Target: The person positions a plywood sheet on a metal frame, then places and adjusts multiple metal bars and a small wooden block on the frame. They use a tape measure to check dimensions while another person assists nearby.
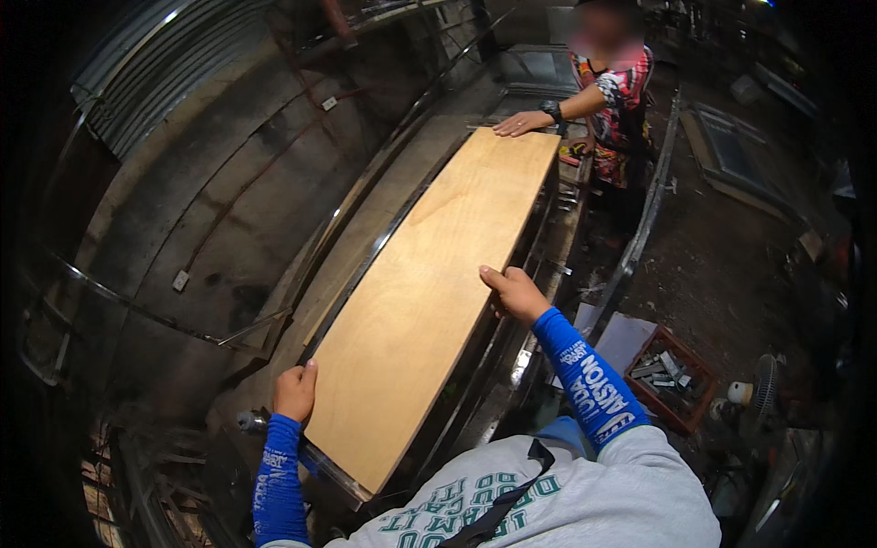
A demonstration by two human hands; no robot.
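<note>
A long, pale plywood board (429,283) lies lengthwise on a metal frame (365,265), running from near my body to the far side. My left hand (294,393) is closed at the board's near left edge, its thumb pointing up along the side. On the right edge, about midway, my right hand (519,294) grips the board with the thumb on top and the fingers curled below, partly hidden. At the far end, a co-worker's hand (523,122) rests flat on the board. Their other hand, lower down, is by a small yellow and red object (574,152).
A red-brown crate (671,379) of metal offcuts sits on the right, near a small fan (766,388). Metal rails (630,260) run beside the frame. A framed panel (740,160) lies on the floor at far right. Corrugated sheet (174,64) stands at far left.
</note>
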